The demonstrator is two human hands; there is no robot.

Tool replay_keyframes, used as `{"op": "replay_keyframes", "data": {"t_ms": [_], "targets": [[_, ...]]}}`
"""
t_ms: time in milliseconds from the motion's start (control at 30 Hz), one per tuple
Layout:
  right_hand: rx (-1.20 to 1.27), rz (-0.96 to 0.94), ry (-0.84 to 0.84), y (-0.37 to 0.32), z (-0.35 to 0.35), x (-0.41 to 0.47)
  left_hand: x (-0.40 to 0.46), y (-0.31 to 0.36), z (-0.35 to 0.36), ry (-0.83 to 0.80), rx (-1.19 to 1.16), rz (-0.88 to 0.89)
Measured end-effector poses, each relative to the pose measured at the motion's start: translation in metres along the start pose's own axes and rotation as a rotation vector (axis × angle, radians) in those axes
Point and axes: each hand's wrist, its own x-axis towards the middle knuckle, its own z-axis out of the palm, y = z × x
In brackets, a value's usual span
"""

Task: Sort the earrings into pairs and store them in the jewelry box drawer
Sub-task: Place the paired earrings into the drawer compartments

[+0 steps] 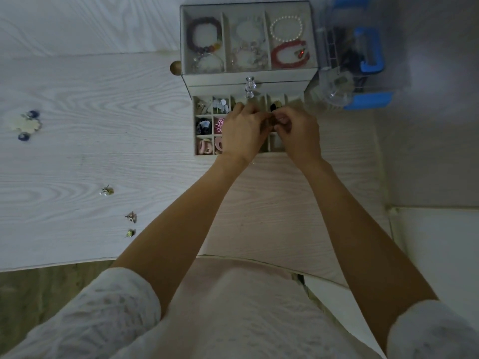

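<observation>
The jewelry box [248, 79] stands at the back of the table with its lower drawer [204, 154] pulled out. The drawer's small compartments hold earrings of pink, black and pale colours. My left hand [243, 130] and my right hand [298, 130] meet over the drawer's middle, fingers curled, pinching a small dark earring [269, 120] between them. Loose earrings lie on the table at left: a white and blue cluster [26, 124], a pearl one [106, 190], and two small gold ones [131, 217] [130, 233].
The box's glass top shows bracelets in three sections. A crystal knob [250, 86] sticks out of the upper drawer. A blue and clear plastic case [363, 55] stands right of the box. A round brass knob [175, 67] sits at its left.
</observation>
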Motion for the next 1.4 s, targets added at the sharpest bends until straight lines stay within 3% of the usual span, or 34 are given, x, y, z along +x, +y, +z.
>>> {"op": "replay_keyframes", "data": {"t_ms": [233,433,567,733,833,933,1200,1400], "targets": [[-0.094,-0.058,0.066,-0.01,-0.014,-0.022,-0.019,-0.009,-0.015,0.016,-0.052,0.077],[-0.315,-0.341,0.089,-0.053,-0.007,-0.076,-0.094,-0.036,-0.08,0.205,-0.133,0.274],[-0.283,-0.452,-0.107,-0.088,0.033,-0.099,-0.152,-0.076,-0.114,0.15,-0.109,0.078],[-0.114,-0.433,-0.399,-0.125,0.091,-0.121,-0.224,-0.126,-0.134,0.032,-0.095,-0.516],[-0.054,-0.38,-0.559,-0.143,0.119,-0.128,-0.258,-0.148,-0.13,-0.088,-0.125,-0.717],[-0.008,-0.35,-0.614,-0.158,0.143,-0.13,-0.273,-0.154,-0.123,-0.082,-0.194,-0.796],[-0.043,-0.323,-0.552,-0.182,0.174,-0.132,-0.262,-0.168,-0.118,0.192,-0.325,-0.876],[-0.029,-0.288,-0.457,-0.18,0.171,-0.12,-0.238,-0.192,-0.118,0.155,-0.303,-0.808]]}}
